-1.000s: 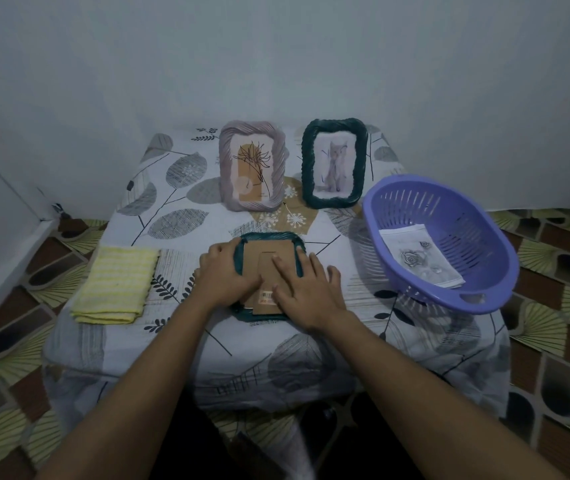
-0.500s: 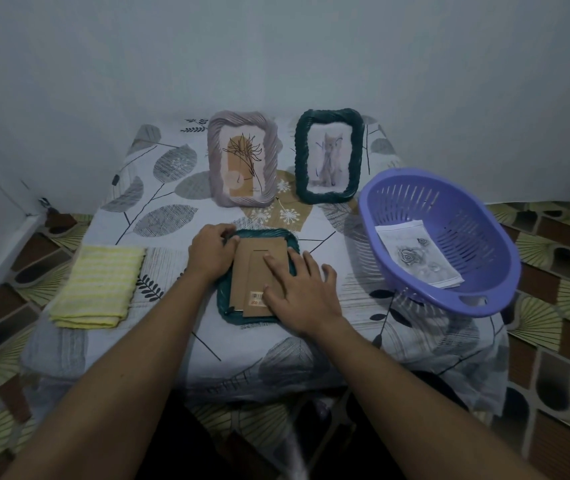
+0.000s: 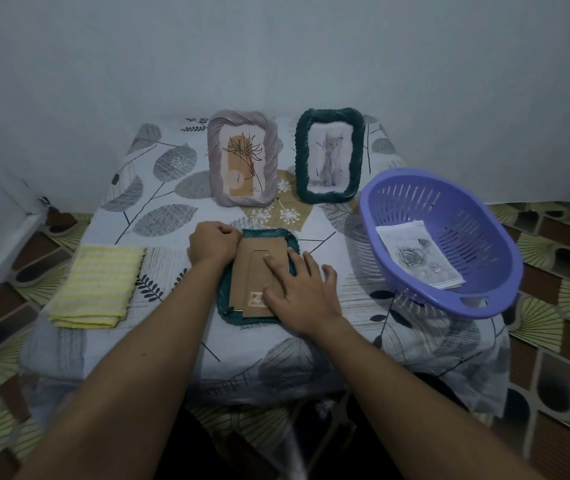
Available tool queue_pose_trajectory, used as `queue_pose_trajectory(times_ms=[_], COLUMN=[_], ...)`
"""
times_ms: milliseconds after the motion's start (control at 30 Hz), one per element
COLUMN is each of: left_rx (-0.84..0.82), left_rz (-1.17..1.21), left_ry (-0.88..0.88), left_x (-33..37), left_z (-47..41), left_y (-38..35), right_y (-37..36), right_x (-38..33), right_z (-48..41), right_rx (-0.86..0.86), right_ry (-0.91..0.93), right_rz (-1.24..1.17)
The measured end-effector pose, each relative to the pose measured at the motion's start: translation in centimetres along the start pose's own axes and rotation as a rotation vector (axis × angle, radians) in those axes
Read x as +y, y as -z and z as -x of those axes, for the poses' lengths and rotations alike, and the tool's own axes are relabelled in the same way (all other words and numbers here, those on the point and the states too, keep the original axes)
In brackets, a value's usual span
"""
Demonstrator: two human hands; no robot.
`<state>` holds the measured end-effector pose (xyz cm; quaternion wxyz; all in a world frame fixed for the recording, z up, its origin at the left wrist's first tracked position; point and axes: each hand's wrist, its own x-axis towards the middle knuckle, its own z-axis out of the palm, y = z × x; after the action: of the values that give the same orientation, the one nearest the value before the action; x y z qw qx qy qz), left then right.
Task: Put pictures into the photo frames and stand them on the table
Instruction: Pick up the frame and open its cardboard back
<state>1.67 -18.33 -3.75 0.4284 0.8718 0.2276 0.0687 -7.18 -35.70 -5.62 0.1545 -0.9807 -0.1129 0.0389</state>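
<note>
Your right hand lies flat on the cardboard back of a face-down green frame on the counter; your left hand grips its far corner. Yellow cloth left, purple basket right. Beyond, a lilac frame and a dark green frame stand filled.

Dim, bluish, even light, soft faint shadows, no glare, wide-angle bending at edges, slight overall softness

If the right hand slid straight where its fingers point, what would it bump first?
The right hand points forward and left across the cardboard back, so probably the left hand gripping the far corner of the lying green frame. Just missing that, the pink frame behind comes next.
</note>
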Motion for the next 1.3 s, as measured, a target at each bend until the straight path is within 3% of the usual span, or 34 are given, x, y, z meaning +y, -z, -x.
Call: queue_pose_trajectory(times_ms=[133,300,500,667,867,1000,1133,1300], left_rx=[0.046,-0.11,-0.121,-0.216,-0.17,-0.16,-0.153,-0.144], left_rz=[-0.042,-0.086,-0.487,-0.621,-0.632,-0.598,-0.589,-0.579], left_ry=[-0.003,-0.172,-0.415,-0.455,-0.459,-0.472,-0.477,-0.482], left_x=[0.1,-1.6,-4.3,-6.2,-6.4,-6.5,-6.5,-6.5], left_z=[0.3,0.7,4.2,5.1,5.4,5.5,5.4,5.4], left_y=[-0.5,0.3,2.4,3.0,2.8,2.8,2.8,2.9], right_y=[-0.1,0.0,0.2,0.4,0.5,1.4,1.8,2.2], right_x=[0.0,0.0,-0.1,-0.2,-0.3,-0.9,-1.2,-1.3], right_z=[0.0,0.0,0.1,0.0,-0.4,-1.5,-3.3,-5.4], right_rx=[0.001,0.0,-0.022,-0.036,-0.017,0.01,0.148,0.259], right_ry=[-0.003,0.0,-0.005,-0.016,-0.054,-0.151,-0.294,-0.478], right_rz=[0.002,0.011,-0.001,-0.008,-0.068,-0.227,-0.455,-0.575])
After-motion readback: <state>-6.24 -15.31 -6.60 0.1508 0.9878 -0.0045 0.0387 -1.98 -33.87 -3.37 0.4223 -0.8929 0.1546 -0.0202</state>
